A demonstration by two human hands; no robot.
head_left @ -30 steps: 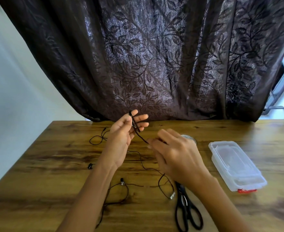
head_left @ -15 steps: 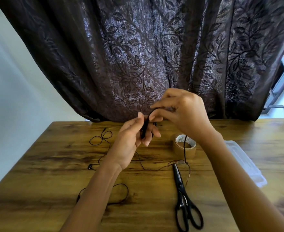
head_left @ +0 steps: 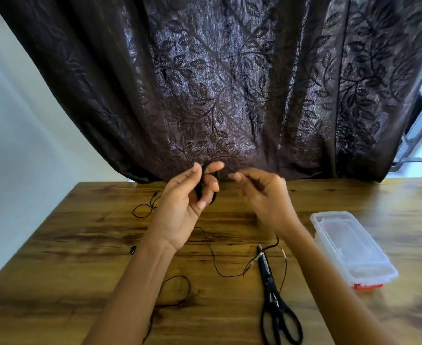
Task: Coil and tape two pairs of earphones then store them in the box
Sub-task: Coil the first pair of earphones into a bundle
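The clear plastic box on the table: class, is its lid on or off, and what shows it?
Lid on. The clear plastic box shows its lid seated flat across the whole rim, no gap visible.

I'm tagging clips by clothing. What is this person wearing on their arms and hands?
Nothing that shows: the left hand and right hand are bare, with no gloves, rings or watch visible. Both forearms are uncovered down to the bottom edge of the picture, so no sleeve is in view.

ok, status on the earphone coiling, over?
Left hand grips earphone coil; right hand pinches its loose cord. Cord tail lies across scissors tip. Box lid on, nothing blocking.
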